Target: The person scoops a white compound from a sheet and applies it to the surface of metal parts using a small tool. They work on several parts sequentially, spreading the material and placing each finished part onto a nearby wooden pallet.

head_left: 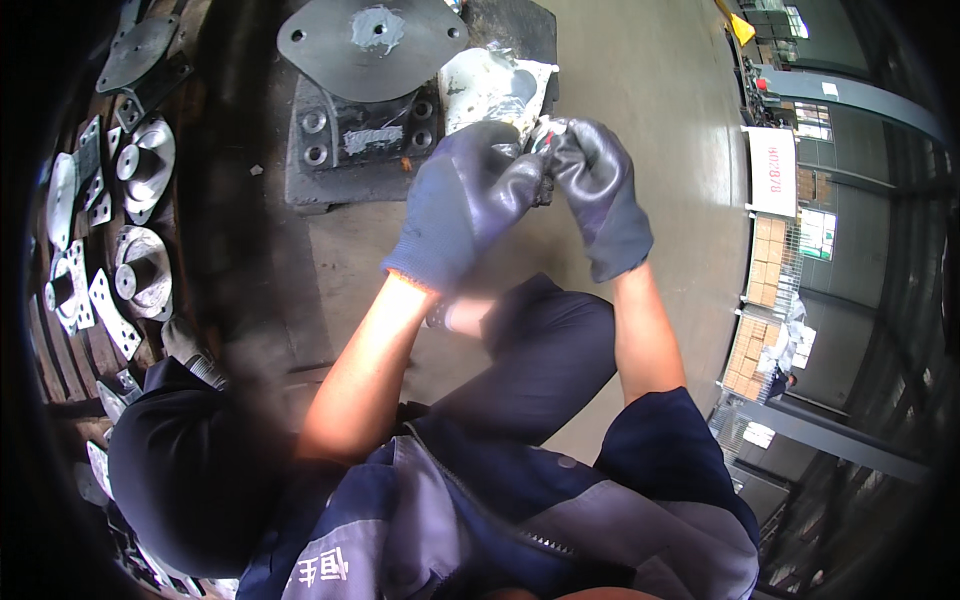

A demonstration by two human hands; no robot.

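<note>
Dark coated work gloves cover both of my hands. My left hand [468, 190] and my right hand [600, 180] meet fingertip to fingertip, each with its fingers closed. A small whitish and red thing [547, 136] shows between the fingertips; its kind is too small and covered to make out. Just beyond my left hand lies a crumpled white plastic sheet or bag [485, 88], stained in places. Left of it, a dark rounded metal flange plate [340, 55] with a pale smear around its centre hole rests on a bracket with bolt holes [368, 140].
The bracket sits on a dark slab [300, 185]. At the left, slatted wooden boards [70, 350] carry several metal flange parts [145, 275] and brackets [115, 310]. Concrete floor [650, 90] stretches to the right, toward wire cages of cartons [768, 260]. My bent legs [530, 360] are below my arms.
</note>
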